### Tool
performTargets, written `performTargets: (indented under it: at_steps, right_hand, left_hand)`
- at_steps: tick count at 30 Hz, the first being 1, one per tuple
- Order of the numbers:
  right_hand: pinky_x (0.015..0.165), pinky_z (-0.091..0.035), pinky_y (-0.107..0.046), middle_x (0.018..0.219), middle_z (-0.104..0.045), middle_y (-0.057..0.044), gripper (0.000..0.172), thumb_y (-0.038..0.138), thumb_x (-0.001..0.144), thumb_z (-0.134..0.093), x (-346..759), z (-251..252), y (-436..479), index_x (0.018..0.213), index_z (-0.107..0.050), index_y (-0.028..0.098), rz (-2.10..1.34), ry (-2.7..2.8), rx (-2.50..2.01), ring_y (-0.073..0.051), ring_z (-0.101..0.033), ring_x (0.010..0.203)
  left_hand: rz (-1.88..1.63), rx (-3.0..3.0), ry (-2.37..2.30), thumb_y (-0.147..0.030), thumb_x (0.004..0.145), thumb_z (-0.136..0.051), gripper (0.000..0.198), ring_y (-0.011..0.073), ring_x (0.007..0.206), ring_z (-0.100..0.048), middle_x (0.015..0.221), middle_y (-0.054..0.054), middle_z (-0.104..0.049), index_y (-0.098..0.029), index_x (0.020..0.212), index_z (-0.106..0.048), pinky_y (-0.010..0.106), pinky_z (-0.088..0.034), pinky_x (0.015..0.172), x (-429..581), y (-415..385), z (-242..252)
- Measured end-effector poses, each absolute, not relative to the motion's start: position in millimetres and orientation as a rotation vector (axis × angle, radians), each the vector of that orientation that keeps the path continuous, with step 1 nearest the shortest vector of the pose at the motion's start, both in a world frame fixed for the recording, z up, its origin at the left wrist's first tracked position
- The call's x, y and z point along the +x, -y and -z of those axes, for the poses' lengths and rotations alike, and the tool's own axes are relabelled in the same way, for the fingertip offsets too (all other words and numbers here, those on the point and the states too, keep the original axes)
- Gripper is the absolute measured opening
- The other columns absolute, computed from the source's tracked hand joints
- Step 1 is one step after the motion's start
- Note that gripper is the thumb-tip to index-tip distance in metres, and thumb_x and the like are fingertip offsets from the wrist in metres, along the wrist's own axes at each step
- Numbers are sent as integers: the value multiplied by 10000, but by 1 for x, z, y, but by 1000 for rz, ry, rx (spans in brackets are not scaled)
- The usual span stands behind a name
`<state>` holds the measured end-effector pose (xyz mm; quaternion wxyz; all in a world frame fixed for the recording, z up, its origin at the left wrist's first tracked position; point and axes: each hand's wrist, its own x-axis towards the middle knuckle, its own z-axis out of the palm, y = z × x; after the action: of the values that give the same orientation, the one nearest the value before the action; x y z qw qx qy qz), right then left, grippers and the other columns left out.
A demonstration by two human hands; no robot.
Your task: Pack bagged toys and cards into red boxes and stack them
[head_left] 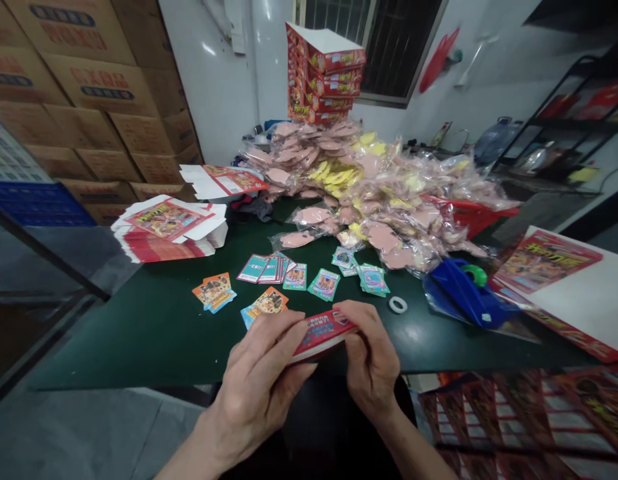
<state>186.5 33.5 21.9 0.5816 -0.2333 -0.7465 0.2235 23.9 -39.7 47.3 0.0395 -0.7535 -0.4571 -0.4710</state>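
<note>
Both of my hands hold a small red card box (323,333) with blue print, just above the front edge of the table. My left hand (263,370) grips its left end, fingers on top and thumb beneath. At the other end, my right hand (371,353) is closed around the corner. Just beyond lie orange-and-blue cards (263,305), with a second small group of orange cards (213,291) to their left. Farther back are fanned teal cards (269,269) with red borders and green-edged picture cards (325,285). What is inside the box is hidden.
On the green table (153,320) a heap of bagged pink and yellow pieces (333,173) bears stacked red boxes (329,73). Flattened boxes (169,227) lie left. To the right are a tape ring (397,305), a blue tape dispenser (456,293) and an open carton (579,300).
</note>
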Motion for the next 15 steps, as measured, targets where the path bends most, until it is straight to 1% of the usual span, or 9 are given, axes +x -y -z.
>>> performTargets:
  at_steps: [2,6,9,11,13,14,15]
  right_hand:
    - [812,-474,-364,1097,-530,-64,362,144,896,-429,188,-20,-38,1215,-508,298,-479,1795,-481,-187,-551,980]
    - [775,-499,-364,1120,-515,-71,402,147,882,-470,190,-17,-43,1245,-471,320,-427,1834,-440,-191,-561,968]
    - [789,-504,-368,1117,-527,-72,393,157,879,-474,189,-16,-40,1239,-471,316,-432,1852,-455,-193,-567,979]
    - [781,-506,-353,1143,-537,-83,432,180,867,-499,194,-16,-40,1280,-433,289,-452,1875,-479,-192,-572,984]
    - [711,-510,-310,1145,-557,-95,485,222,850,-530,213,-16,-50,1315,-396,244,-445,1837,-627,-174,-595,911]
    - [670,-504,-289,1100,-582,-89,455,253,842,-543,229,-16,-58,1283,-435,221,-416,1770,-774,-162,-603,849]
    - [639,-494,-276,1025,-607,-75,383,282,838,-544,250,-17,-69,1210,-501,200,-372,1673,-942,-150,-600,782]
  left_hand:
    - [1517,-2257,1425,-51,795,-580,414,207,1037,-557,1139,110,-558,-187,1184,-537,334,-501,860,27,37,-47]
    - [1554,-2132,1469,-35,787,-562,352,179,972,-589,1105,80,-555,-210,1091,-596,279,-520,798,31,34,-47]
    - [1533,-2097,1466,-99,776,-607,304,172,909,-613,1069,55,-569,-248,1041,-611,262,-537,728,31,31,-45]
    - [1555,-2040,1507,-160,764,-642,267,166,854,-628,1040,37,-590,-271,1006,-620,245,-537,671,31,30,-44]
    - [1586,-1992,1638,-234,739,-678,268,171,794,-639,972,26,-627,-265,999,-617,248,-529,642,29,30,-42]
    - [1598,-1957,1752,-279,728,-689,289,180,767,-643,935,24,-643,-256,1006,-613,260,-524,638,28,31,-41]
    - [1616,-1913,1869,-323,712,-700,328,191,746,-644,903,23,-654,-248,1017,-608,277,-520,642,26,33,-40]
